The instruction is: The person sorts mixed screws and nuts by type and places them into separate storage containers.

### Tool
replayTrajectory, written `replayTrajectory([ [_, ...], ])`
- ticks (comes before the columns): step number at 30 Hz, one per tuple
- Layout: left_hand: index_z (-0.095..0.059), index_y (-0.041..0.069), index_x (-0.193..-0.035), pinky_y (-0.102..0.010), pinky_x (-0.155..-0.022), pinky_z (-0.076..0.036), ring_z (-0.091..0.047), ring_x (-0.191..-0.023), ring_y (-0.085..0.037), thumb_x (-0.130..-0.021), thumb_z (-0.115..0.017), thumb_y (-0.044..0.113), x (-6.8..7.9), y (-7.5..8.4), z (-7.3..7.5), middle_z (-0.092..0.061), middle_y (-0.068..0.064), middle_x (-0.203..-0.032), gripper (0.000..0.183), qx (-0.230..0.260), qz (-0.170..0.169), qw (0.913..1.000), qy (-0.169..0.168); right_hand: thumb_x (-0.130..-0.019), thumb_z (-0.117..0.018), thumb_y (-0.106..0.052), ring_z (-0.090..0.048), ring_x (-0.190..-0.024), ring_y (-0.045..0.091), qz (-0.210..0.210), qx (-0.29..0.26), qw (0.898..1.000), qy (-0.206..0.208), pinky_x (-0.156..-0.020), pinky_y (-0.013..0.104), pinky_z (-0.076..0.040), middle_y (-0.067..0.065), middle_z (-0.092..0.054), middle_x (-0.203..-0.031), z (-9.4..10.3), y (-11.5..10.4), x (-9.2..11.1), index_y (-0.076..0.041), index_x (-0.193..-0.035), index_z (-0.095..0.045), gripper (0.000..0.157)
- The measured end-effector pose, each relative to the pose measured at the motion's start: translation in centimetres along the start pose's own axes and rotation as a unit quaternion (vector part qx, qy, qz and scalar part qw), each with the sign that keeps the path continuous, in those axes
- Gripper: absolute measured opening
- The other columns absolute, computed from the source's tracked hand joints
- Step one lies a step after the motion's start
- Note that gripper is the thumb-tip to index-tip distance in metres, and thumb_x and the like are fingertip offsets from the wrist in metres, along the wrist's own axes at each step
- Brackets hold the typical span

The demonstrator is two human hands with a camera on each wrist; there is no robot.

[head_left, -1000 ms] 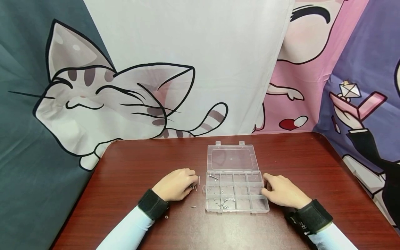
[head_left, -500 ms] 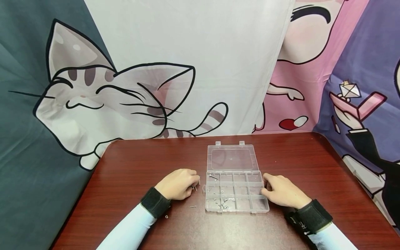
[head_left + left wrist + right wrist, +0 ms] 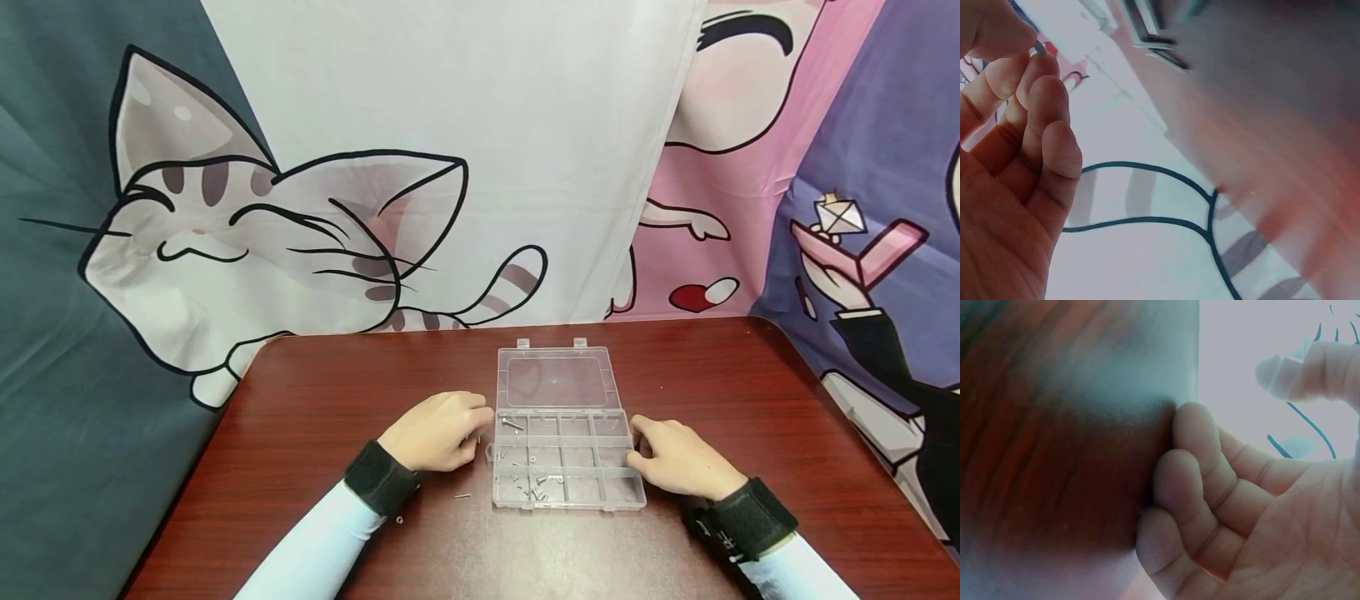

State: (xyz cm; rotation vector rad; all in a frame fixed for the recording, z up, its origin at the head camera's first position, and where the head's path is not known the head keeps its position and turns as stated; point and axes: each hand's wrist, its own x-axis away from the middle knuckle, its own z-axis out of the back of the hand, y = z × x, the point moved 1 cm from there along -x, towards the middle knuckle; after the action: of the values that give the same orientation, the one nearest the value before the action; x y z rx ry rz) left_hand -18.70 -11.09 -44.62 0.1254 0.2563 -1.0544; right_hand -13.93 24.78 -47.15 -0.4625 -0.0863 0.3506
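My left hand [image 3: 438, 432] is just left of the clear plastic compartment box [image 3: 585, 506], raised slightly off the table. Its thumb and forefinger pinch a small grey metal piece [image 3: 1039, 47]; only its end shows, so its kind cannot be told. The other fingers are bent in the left wrist view. At the box's right edge rests my right hand [image 3: 686, 457], fingers loosely bent against the table and thumb tip touching the box. The box lies with its lid [image 3: 558, 379] folded back. A larger screw [image 3: 512, 424] lies in its back left compartment, and small hardware in others.
A loose screw [image 3: 462, 497] and a small nut [image 3: 400, 520] lie on the brown table [image 3: 337, 375] left of the box. More small metal parts are partly hidden by the left hand. A printed curtain [image 3: 480, 125] hangs behind the table.
My left hand has lifted from the small metal parts and moved right and away, toward the box, with a small piece between its fingertips. The right hand and box have stayed put.
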Motion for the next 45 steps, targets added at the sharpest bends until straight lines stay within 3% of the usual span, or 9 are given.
replayTrajectory([
  [15, -0.041, 0.021, -0.076, -0.021, -0.061, -0.034, -0.036, -0.067, -0.005, -0.074, -0.055, 0.013, -4.1, 3.1, -0.1, -0.032, 0.011, -0.074, 0.016, 0.005, -0.075, 0.997, 0.018, -0.082, -0.065, -0.023, -0.038, -0.053, 0.004, 0.005, -0.006, 1.0, 0.001, -0.052, 0.025, -0.032, -0.011, -0.043, -0.061, 0.1, -0.2, 0.1, -0.021, -0.082, -0.05, 0.014],
  [28, -0.045, 0.021, -0.078, -0.02, -0.065, -0.037, -0.039, -0.07, -0.004, -0.078, -0.056, 0.014, -6.3, 4.9, 0.1, -0.037, 0.01, -0.076, 0.013, 0.006, -0.101, 0.9946, 0.019, -0.082, -0.064, -0.023, -0.039, -0.053, 0.004, 0.011, -0.005, 1.0, 0.003, -0.052, 0.025, -0.033, -0.011, -0.044, -0.061, 0.1, -0.2, 0.1, -0.021, -0.081, -0.05, 0.014],
  [30, -0.053, 0.02, -0.085, -0.02, -0.067, -0.039, -0.043, -0.074, -0.004, -0.079, -0.061, 0.021, -6.4, 5.0, 0.1, -0.042, 0.01, -0.081, 0.01, 0.013, -0.097, 0.9951, 0.014, -0.082, -0.064, -0.023, -0.039, -0.053, 0.004, 0.009, -0.005, 1.0, 0.001, -0.052, 0.026, -0.033, -0.011, -0.044, -0.06, 0.1, -0.2, 0.1, -0.021, -0.081, -0.05, 0.014],
  [31, -0.059, 0.02, -0.095, -0.02, -0.074, -0.042, -0.048, -0.082, -0.005, -0.081, -0.064, 0.03, -6.3, 5.1, 0.1, -0.049, 0.009, -0.09, 0.018, 0.016, -0.088, 0.996, 0.004, -0.082, -0.064, -0.023, -0.039, -0.053, 0.004, 0.005, -0.004, 1.0, 0.0, -0.052, 0.025, -0.033, -0.011, -0.044, -0.06, 0.1, -0.2, 0.1, -0.021, -0.081, -0.05, 0.014],
  [33, -0.06, 0.019, -0.127, -0.027, -0.094, -0.044, -0.055, -0.109, -0.013, -0.081, -0.064, 0.055, -6.0, 5.2, 0.1, -0.056, 0.001, -0.124, 0.058, 0.026, -0.063, 0.9975, -0.019, -0.082, -0.064, -0.022, -0.04, -0.052, 0.005, -0.003, -0.003, 1.0, -0.004, -0.052, 0.026, -0.034, -0.01, -0.044, -0.06, 0.0, -0.2, 0.0, -0.021, -0.081, -0.05, 0.013],
  [36, -0.03, 0.021, -0.159, -0.042, -0.116, -0.024, -0.027, -0.148, -0.025, -0.071, -0.049, 0.087, -5.5, 5.5, 0.1, -0.017, -0.006, -0.166, 0.112, 0.032, -0.025, 0.998, -0.049, -0.082, -0.064, -0.023, -0.04, -0.052, 0.006, -0.01, -0.002, 1.0, -0.009, -0.051, 0.026, -0.033, -0.009, -0.044, -0.06, -0.1, -0.2, 0.0, -0.02, -0.082, -0.051, 0.013],
  [37, -0.023, 0.023, -0.162, -0.044, -0.118, -0.017, -0.015, -0.152, -0.025, -0.069, -0.043, 0.092, -5.2, 5.5, 0.1, -0.005, -0.003, -0.168, 0.117, 0.031, -0.015, 0.9977, -0.058, -0.082, -0.064, -0.023, -0.04, -0.052, 0.007, -0.011, -0.001, 1.0, -0.01, -0.051, 0.026, -0.033, -0.009, -0.045, -0.06, -0.1, -0.2, 0.0, -0.02, -0.081, -0.051, 0.013],
  [39, -0.02, 0.024, -0.162, -0.046, -0.119, -0.012, -0.008, -0.153, -0.023, -0.069, -0.038, 0.093, -4.8, 5.6, 0.2, -0.001, 0.0, -0.168, 0.117, 0.031, -0.006, 0.9976, -0.061, -0.082, -0.064, -0.023, -0.04, -0.052, 0.006, -0.012, 0.0, 1.0, -0.01, -0.051, 0.027, -0.033, -0.009, -0.045, -0.06, -0.1, -0.1, 0.0, -0.02, -0.081, -0.051, 0.013],
  [45, -0.023, 0.025, -0.162, -0.049, -0.118, -0.012, -0.01, -0.152, -0.025, -0.069, -0.043, 0.092, -3.5, 5.5, 0.6, -0.003, 0.0, -0.168, 0.116, 0.032, 0.009, 0.998, -0.054, -0.081, -0.064, -0.023, -0.04, -0.053, 0.005, -0.006, 0.005, 1.0, -0.002, -0.052, 0.026, -0.034, -0.011, -0.044, -0.06, -0.2, 0.1, 0.0, -0.021, -0.081, -0.05, 0.014],
])
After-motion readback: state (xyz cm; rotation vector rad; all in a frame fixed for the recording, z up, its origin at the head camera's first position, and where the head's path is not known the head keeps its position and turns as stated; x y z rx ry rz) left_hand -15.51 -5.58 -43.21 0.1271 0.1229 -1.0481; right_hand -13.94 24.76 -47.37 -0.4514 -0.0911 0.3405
